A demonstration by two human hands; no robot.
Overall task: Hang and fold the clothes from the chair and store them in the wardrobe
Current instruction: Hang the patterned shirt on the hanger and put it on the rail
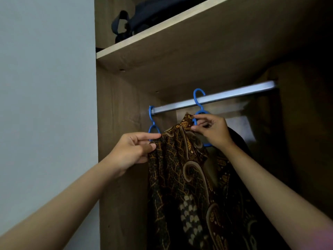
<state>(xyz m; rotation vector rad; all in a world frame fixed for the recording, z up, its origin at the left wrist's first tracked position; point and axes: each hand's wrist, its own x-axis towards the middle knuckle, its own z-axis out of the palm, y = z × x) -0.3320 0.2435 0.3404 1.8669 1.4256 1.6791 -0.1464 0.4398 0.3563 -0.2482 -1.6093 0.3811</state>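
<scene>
- The wardrobe fills most of the view, brown wood, its inside dark toward the right; a pale wall lies to its left.
- A shelf crosses the upper part of the wardrobe, and a dark bag with a strap loop lies on it at the left.
- A metal rail runs under the shelf, slanting up to the right in this view.
- The shirt, dark brown with orange and cream batik patterns, hangs down from just under the rail to the bottom edge of the view, inside the wardrobe.
- A dark garment shows behind the right hand, mostly hidden.
- The left hand is at the shirt's left shoulder, its grip pinching the cloth edge between thumb and forefinger.
- The right hand is at the collar, its grip pinching the collar tip between thumb and fingertips, right in front of a hanger's loop.
- A blue hanger hooks over the rail above the collar; the shirt seems to hang on it, though cloth and hand hide most of its frame.
- A second blue hanger hooks on the rail's left end, just beside the left hand's fingertips; whether it carries anything cannot be told.
</scene>
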